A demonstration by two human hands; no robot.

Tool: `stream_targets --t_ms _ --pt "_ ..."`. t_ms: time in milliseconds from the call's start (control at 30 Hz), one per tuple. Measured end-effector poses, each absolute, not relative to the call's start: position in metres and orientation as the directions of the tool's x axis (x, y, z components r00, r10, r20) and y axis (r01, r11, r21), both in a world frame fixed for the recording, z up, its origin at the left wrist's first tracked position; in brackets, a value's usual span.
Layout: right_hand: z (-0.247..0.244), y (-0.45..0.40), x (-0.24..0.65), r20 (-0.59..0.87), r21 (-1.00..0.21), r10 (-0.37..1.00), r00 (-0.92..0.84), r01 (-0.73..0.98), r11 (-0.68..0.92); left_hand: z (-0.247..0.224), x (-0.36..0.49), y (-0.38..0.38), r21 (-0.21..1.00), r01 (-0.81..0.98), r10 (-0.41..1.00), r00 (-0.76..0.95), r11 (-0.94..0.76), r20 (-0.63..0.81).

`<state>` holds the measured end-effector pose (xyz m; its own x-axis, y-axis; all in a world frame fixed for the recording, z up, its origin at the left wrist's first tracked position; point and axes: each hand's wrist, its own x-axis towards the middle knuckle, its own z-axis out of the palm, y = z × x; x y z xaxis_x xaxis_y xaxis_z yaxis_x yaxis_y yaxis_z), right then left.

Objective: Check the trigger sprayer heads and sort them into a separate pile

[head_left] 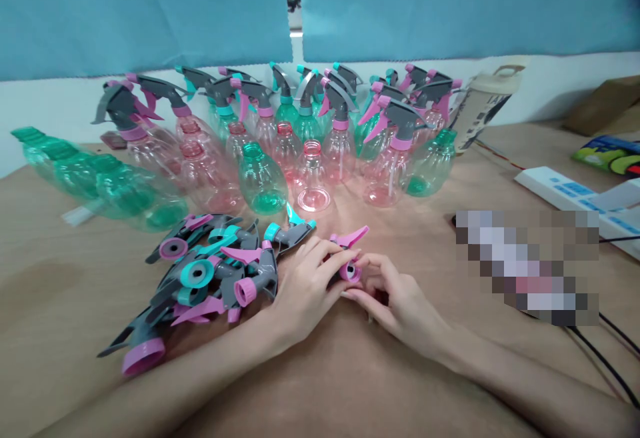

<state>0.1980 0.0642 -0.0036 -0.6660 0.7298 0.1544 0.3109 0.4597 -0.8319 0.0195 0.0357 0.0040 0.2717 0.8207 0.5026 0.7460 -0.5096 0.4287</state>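
In the head view, a grey trigger spray head with a pink trigger and collar (356, 235) lies between my two hands, its collar opening turned toward me. My left hand (307, 281) is closed round its grey body, which the fingers partly hide. Curled in from the right, my right hand (400, 295) has its fingertips at the pink collar. Whether it also pinches something small, I cannot tell. Left of my hands lies a pile of loose spray heads (227, 271), grey with pink or turquoise parts.
Behind the pile stand open bottles, such as a green bottle (263, 181) and a pink bottle (313, 181), among several with spray heads fitted. Green bottles (120, 188) lean at left. A cup (483, 108), a power strip (575, 191) and a pixelated object (530, 268) with cables are at right.
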Motion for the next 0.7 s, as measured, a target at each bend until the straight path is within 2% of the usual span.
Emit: stream_targets --t_ms 133,267,400,500,600,700 --pt "-0.004 0.065 0.198 0.159 -0.813 0.702 -0.694 0.312 0.492 0.004 0.019 0.036 0.445 0.745 0.831 0.262 -0.498 0.491" --pt "-0.003 0.061 0.199 0.177 -0.788 0.731 -0.659 0.349 0.506 0.004 0.020 0.035 0.479 0.745 0.842 0.204 -0.464 0.499" --pt "0.001 0.053 0.200 0.098 -0.791 0.775 -0.625 0.424 0.441 0.006 0.022 0.034 0.460 0.788 0.849 0.145 -0.410 0.508" --pt "0.006 0.047 0.200 -0.033 -0.860 0.763 -0.646 0.407 0.308 0.006 0.023 0.033 0.400 0.842 0.851 0.122 -0.362 0.511" --pt "0.013 0.045 0.200 -0.247 -0.932 0.686 -0.684 0.363 0.027 0.004 0.022 0.033 0.349 0.869 0.846 0.134 -0.350 0.515" --pt "0.020 0.048 0.201 -0.379 -0.923 0.619 -0.688 0.328 -0.200 0.002 0.022 0.033 0.348 0.859 0.837 0.154 -0.377 0.526"
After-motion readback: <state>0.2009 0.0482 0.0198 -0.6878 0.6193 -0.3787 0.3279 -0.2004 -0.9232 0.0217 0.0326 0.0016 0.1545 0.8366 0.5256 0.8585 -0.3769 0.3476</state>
